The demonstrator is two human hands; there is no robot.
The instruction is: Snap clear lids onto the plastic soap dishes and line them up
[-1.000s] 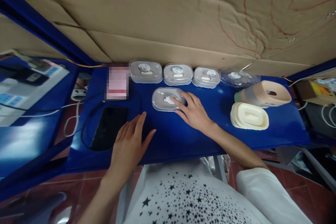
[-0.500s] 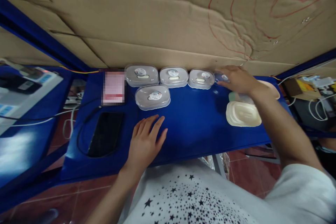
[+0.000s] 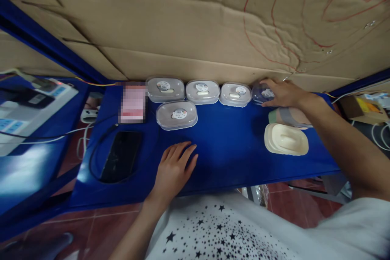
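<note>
My right hand (image 3: 284, 92) reaches to the back right of the blue table. Its thumb and fingers are closed around the near end of a clear plastic lid (image 3: 258, 94) with a round sticker. My left hand (image 3: 175, 166) rests on the table near the front, fingers spread, holding nothing. Along the back stand a left clear lid (image 3: 158, 94), a middle one (image 3: 202, 96) and a right one (image 3: 231, 100), all with stickers. Another clear lid (image 3: 176, 121) lies in front of them. Nested cream trays (image 3: 297, 144) sit below my right forearm, which partly hides green, grey and pink pieces (image 3: 284, 116).
A black phone (image 3: 122, 156) and a blurred-out upright screen (image 3: 133, 103) are at the left, with a cable around the phone. A cardboard panel (image 3: 170, 28) rises behind. On the far left lies a power strip (image 3: 61, 93); a cardboard box (image 3: 362, 107) is at the right.
My right hand has shifted slightly and more of the clear lid now shows beside its fingers. The view has moved a little; my left hand stays open on the table.
</note>
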